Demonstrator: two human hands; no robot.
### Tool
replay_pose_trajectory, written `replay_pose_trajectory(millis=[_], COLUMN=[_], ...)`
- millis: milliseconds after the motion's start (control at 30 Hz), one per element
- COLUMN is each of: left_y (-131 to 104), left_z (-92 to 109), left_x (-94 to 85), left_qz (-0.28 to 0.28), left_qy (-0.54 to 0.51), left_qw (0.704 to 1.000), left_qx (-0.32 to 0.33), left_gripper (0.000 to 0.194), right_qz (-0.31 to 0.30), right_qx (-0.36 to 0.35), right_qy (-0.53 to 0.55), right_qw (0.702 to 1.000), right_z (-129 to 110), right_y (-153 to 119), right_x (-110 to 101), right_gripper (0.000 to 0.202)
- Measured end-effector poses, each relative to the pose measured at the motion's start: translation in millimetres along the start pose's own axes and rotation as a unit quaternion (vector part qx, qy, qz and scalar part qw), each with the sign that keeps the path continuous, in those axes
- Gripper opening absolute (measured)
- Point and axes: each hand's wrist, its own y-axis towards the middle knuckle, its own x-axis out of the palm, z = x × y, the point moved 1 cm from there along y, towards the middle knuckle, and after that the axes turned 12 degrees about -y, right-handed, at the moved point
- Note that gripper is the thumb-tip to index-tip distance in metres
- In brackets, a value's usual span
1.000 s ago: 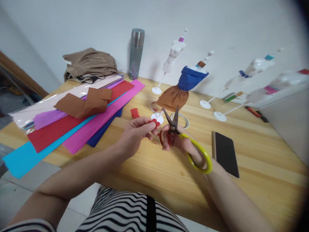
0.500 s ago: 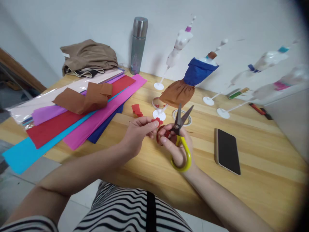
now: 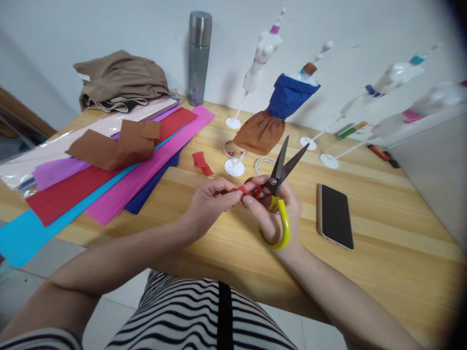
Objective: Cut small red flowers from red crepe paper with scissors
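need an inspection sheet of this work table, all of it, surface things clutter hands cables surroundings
Surface: wooden table, small red scrap lying on it.
Work things: small red piece; scissors, blades apart.
Clutter: phone, coloured sheets, brown cloth, flask.
Hands: left hand pinches the red piece; right hand holds the scissors, fingertips at that piece, contact unclear.
Cables: nothing seen.
Surroundings: pale wall behind; four small mannequins on the table toward it, one in blue top and brown skirt; tiled floor below.
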Motion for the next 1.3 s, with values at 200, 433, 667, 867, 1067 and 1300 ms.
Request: replay_pose_trajectory(millis=[200,433,667,867,1067,1300], left_y=[0.0,0.6,4.2,8.9,7.8,10.7], left_z=[-2.0,-2.6,6.6,5.7,16.8,18.5], left_x=[0.5,-0.1,-1.3,-6.8,0.1,-3.1], left_qz=[-0.001,-0.013,-0.012,-0.016,-0.013,-0.068], left_qy=[0.000,0.017,0.078,0.007,0.132,0.083], left_qw=[1.000,1.000,0.997,1.000,0.991,0.994], left_qx=[-0.001,-0.001,0.000,-0.016,0.003,-0.035], left_gripper=[0.015,0.017,0.017,0.032,0.017,0.019], right_qz=[0.001,-0.016,-0.028,-0.023,-0.044,-0.061], right_qx=[-0.004,0.012,0.038,0.072,0.061,0.043], right_qy=[-0.017,-0.003,0.010,0.030,0.028,0.050], right_qw=[1.000,1.000,0.999,0.997,0.997,0.996], right_z=[-4.5,-2.9,-0.8,-0.1,-0.4,1.6], right_y=[0.9,3.7,7.0,9.0,8.5,7.6], right_x=[-0.5,-1.6,-3.5,-4.3,-3.1,-3.8], right_gripper=[0.033,0.027,0.024,0.027,0.025,0.022])
